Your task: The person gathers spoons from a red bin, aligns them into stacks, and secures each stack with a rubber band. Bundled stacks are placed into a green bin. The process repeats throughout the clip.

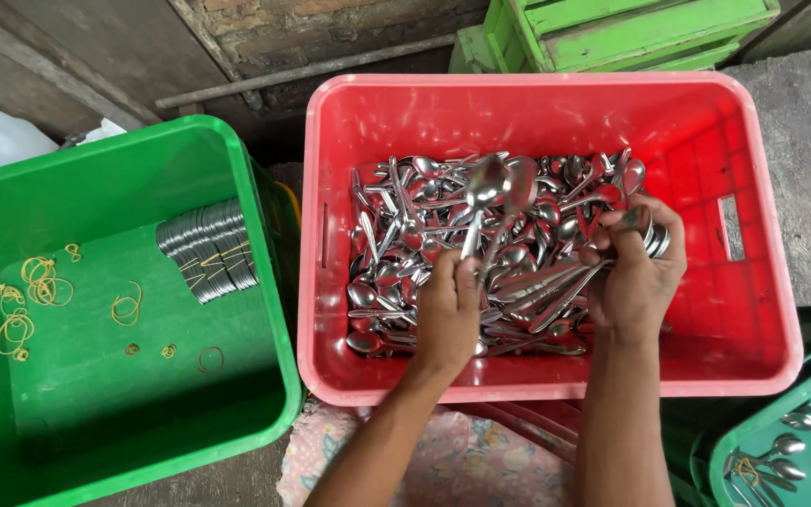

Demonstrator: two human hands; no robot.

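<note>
Against a far brick wall, a red crate [706,141] heaped with spoons [518,272] is seen, two spoons [497,188] being gripped upright by the left hand [447,314] while a stack [654,239] is clasped by the right hand [635,272].

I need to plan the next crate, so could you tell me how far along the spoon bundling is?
Done: one banded stack of spoons lies in the green crate. In hand: the left hand holds two spoons, the right hand a small bunch. Left: the big loose pile in the red crate.
</note>
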